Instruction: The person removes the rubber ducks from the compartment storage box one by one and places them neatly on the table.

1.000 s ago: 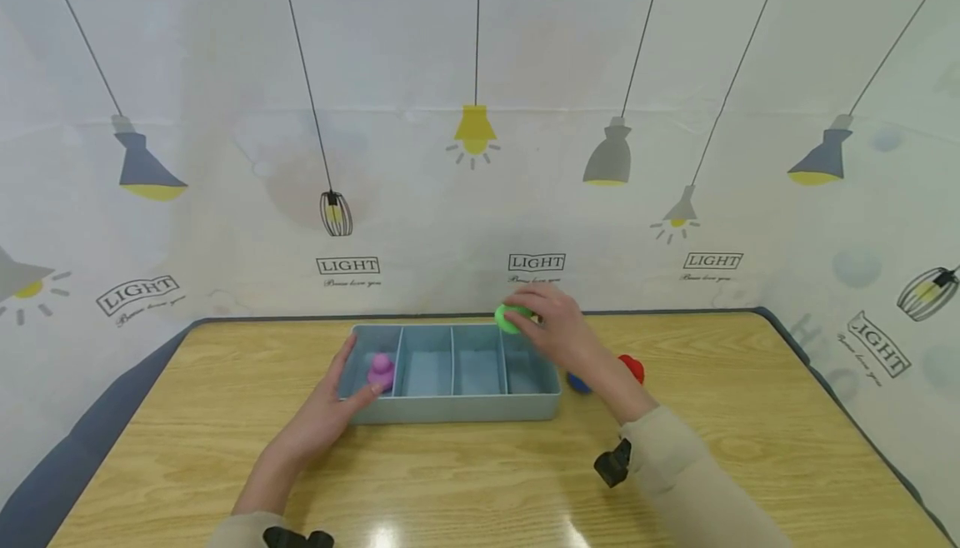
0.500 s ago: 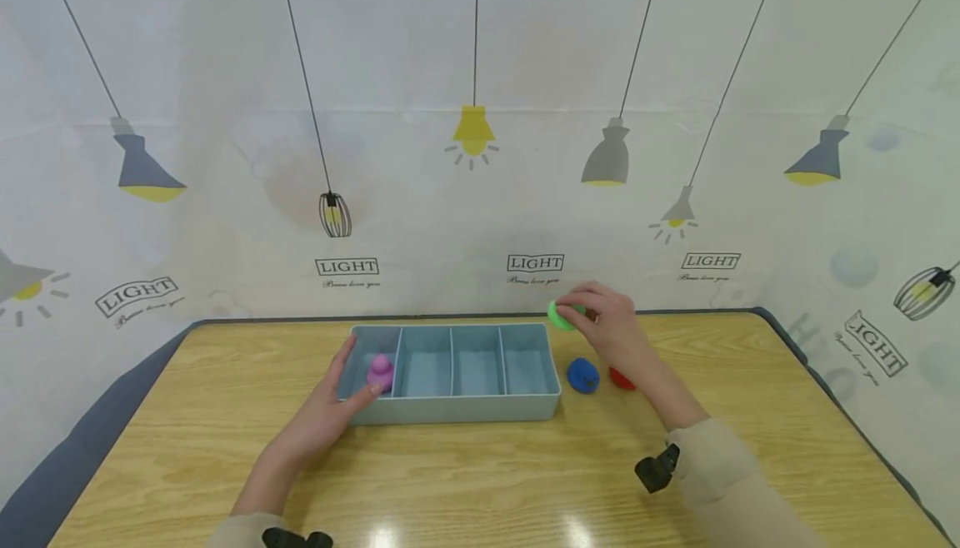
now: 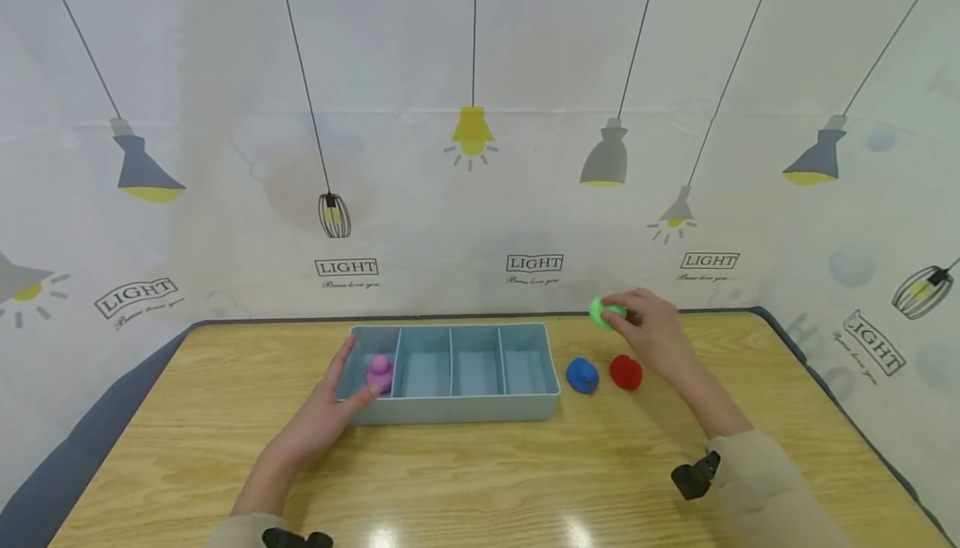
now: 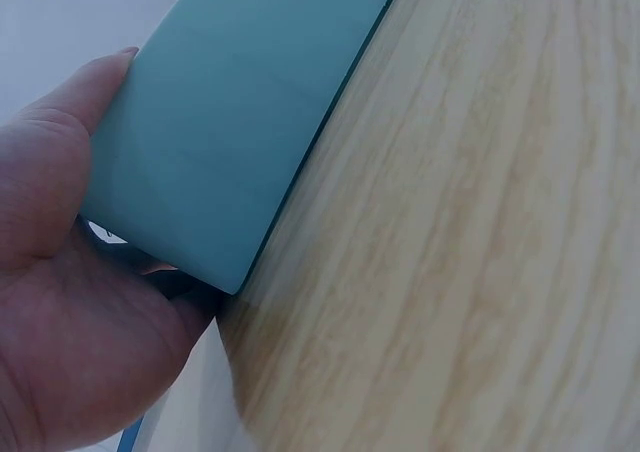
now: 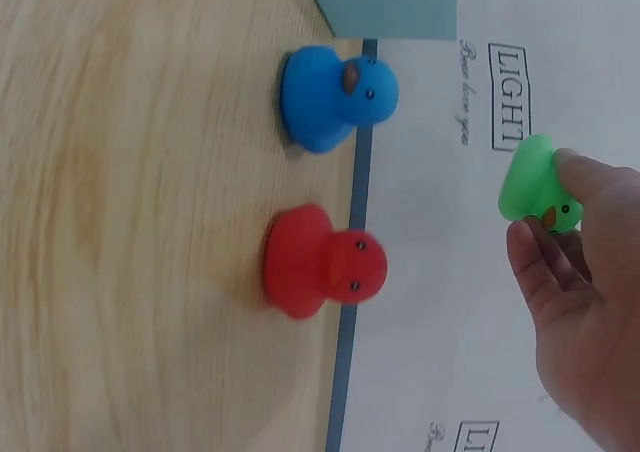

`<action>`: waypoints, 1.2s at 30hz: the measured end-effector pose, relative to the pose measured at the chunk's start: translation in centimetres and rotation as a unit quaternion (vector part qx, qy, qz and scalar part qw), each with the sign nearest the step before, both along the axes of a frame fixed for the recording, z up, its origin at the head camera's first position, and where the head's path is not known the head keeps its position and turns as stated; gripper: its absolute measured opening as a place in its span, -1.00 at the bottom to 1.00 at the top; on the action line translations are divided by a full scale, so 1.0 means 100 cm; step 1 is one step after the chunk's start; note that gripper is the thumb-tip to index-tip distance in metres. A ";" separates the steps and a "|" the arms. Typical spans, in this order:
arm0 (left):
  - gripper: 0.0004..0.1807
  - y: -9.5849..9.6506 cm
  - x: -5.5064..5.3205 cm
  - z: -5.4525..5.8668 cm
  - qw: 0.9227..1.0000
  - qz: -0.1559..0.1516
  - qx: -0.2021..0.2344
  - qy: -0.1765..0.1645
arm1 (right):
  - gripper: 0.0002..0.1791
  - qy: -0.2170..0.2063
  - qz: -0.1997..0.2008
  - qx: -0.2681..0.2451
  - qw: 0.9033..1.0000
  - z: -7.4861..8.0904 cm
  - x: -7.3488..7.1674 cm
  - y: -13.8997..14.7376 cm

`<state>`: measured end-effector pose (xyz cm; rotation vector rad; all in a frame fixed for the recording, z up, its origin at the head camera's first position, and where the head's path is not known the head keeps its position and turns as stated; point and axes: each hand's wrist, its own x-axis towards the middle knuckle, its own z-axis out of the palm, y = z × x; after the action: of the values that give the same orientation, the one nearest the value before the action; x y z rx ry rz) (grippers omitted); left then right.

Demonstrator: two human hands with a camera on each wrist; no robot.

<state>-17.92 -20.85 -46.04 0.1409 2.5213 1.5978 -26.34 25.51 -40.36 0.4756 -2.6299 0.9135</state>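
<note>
My right hand (image 3: 654, 333) pinches a green toy duck (image 5: 530, 180) between thumb and fingers. It holds the duck above the table, behind and above the other two ducks. A blue duck (image 5: 325, 100) and a red duck (image 5: 318, 262) stand side by side on the table, right of a blue-grey divided box (image 3: 457, 410). At the box's left end, my left hand (image 3: 318, 411) grips the corner, thumb at the front rim and fingers along the end wall. Inside the leftmost compartment sits a purple duck (image 3: 380, 371), close to the left thumb.
The wooden table (image 3: 450, 481) carries everything. A pale cloth printed with lamps (image 3: 472, 132) hangs upright behind its far edge. Thin dividers (image 3: 452, 362) split the box into compartments in a row.
My right hand has carried the green duck rightward from over the box's right compartment to the table's right side. The blue and red ducks are now uncovered. My left hand stays put.
</note>
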 end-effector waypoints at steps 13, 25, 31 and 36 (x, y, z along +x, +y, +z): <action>0.01 0.001 0.000 0.000 1.000 0.002 -0.006 -0.004 | -0.77 0.008 -0.030 0.023 0.999 -0.016 0.015 0.044; 0.02 0.001 0.000 0.003 1.000 0.005 -0.001 -0.014 | -0.75 -0.020 -0.054 0.036 0.998 -0.031 0.024 0.067; 0.02 0.001 0.000 0.003 1.000 0.004 0.000 -0.019 | -0.71 -0.048 -0.065 0.047 0.996 -0.037 0.028 0.076; 0.03 0.001 0.001 0.004 1.000 0.002 -0.001 -0.019 | -0.73 -0.057 -0.070 0.049 0.995 -0.044 0.027 0.082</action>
<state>-17.79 -20.72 -45.68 0.1048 2.4950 1.5849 -23.64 33.75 -44.77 0.2636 -2.7799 0.7923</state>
